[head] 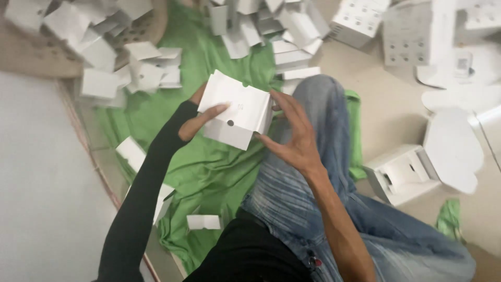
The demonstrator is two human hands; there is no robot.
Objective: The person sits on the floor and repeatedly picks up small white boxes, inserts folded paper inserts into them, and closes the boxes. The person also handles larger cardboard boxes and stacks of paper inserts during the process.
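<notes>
Small white carton: held above the lap and green cloth, mid-fold. Left hand pinches its near side; right hand, fingers spread, presses the far flap. Flap likely needs tucking. Beyond: heap of flat white blanks.

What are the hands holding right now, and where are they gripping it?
Both hold a small white cardboard box: the left hand grips its left side, thumb on top; the right hand fingers its right edge.
</notes>
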